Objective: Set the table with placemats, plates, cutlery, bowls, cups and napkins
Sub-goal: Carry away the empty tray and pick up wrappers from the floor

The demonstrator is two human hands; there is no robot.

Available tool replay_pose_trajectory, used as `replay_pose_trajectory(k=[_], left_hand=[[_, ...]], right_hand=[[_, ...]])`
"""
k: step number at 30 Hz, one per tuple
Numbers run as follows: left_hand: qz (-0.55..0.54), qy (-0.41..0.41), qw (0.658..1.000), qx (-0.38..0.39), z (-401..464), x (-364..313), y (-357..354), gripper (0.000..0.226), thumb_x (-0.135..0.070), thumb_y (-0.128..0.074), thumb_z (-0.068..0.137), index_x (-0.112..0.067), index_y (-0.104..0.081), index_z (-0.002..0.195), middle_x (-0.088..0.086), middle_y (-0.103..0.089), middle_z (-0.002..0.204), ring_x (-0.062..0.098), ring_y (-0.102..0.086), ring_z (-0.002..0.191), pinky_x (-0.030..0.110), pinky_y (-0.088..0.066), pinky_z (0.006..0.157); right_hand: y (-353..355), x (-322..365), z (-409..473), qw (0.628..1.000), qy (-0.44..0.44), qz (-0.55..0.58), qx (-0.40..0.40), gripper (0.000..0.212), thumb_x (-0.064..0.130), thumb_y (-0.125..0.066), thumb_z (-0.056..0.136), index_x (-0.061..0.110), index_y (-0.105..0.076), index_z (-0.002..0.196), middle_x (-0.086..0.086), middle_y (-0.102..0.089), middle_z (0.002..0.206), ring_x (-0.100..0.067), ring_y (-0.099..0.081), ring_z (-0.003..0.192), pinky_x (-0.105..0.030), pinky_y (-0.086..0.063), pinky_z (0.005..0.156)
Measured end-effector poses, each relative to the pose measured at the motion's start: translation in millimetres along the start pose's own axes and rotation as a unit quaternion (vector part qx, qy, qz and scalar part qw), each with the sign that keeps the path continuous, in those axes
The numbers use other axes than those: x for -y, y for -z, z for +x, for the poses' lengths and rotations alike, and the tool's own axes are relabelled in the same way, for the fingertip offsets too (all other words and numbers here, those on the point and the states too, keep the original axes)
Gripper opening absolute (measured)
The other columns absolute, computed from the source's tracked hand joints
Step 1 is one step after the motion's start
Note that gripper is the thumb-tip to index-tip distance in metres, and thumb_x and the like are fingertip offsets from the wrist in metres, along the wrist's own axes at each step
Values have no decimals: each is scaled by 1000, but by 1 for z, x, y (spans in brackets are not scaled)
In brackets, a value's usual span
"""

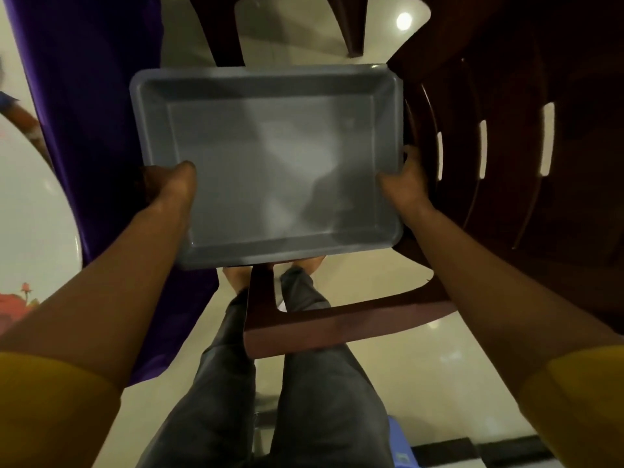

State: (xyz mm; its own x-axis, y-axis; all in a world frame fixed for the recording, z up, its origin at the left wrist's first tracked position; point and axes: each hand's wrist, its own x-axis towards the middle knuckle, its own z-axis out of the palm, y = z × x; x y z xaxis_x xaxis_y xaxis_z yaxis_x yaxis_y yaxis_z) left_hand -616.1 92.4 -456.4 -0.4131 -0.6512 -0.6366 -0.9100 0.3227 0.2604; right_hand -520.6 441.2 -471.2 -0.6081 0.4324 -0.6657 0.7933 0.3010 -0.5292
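Empty grey tray (270,157): probably light, stiff, slick; being gripped at side rims by left hand (169,187) and right hand (405,184).

One grey tray (270,157) is seen. Two hands are counted, a left hand (169,187) and a right hand (407,184). One brown chair (506,157) is seen, along with one purple cloth (87,96) and two yellow sleeves (50,410).

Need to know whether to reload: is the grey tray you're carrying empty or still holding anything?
Empty. The grey tray shows only its bare bottom, nothing lying in it. The left hand and right hand grip its side rims.
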Motion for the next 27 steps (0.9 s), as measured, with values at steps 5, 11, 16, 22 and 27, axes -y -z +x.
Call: replay_pose_trajectory(k=[5, 11, 16, 22, 27], left_hand=[[-21, 21, 1000, -2, -24, -6, 12, 83, -37, -63, 97, -6, -22, 162, 13, -29, 166, 30, -37, 149, 42, -35, 122], [-3, -18, 1000, 18, -83, 2, 46, 82, -39, -63, 94, -9, -25, 161, 15, -24, 166, 36, -36, 148, 45, -35, 120], [-14, -65, 997, 27, -132, -1, 79, 73, -42, -66, 85, -7, -46, 146, 19, -46, 147, 43, -55, 125, 49, -47, 109], [-6, -153, 988, 32, -187, -17, 111, 73, -37, -65, 90, -3, -40, 149, 21, -40, 150, 43, -44, 134, 51, -41, 112], [-44, -215, 974, 57, -216, -30, 140, 69, -41, -66, 90, -7, -46, 146, 16, -44, 144, 38, -52, 125, 52, -49, 105]], right_hand=[[21, 6, -20, 998, 8, 46, -30, 61, 10, -63, 97, 15, -40, 152, -6, -60, 137, -18, -61, 114, -30, -51, 91], [55, 18, -64, 991, 26, 66, -115, 53, 10, -65, 95, 17, -50, 145, -5, -65, 129, -20, -64, 110, -36, -56, 93], [89, 38, -105, 977, 53, 60, -198, 59, 13, -66, 92, 17, -47, 148, -10, -61, 133, -27, -62, 114, -39, -54, 94], [129, 70, -147, 961, 38, 35, -271, 60, 19, -67, 89, 18, -49, 147, -17, -55, 134, -38, -55, 121, -48, -49, 102], [160, 94, -181, 948, 30, 48, -313, 60, 25, -65, 87, 20, -51, 145, -19, -53, 135, -41, -52, 124, -57, -45, 106]])
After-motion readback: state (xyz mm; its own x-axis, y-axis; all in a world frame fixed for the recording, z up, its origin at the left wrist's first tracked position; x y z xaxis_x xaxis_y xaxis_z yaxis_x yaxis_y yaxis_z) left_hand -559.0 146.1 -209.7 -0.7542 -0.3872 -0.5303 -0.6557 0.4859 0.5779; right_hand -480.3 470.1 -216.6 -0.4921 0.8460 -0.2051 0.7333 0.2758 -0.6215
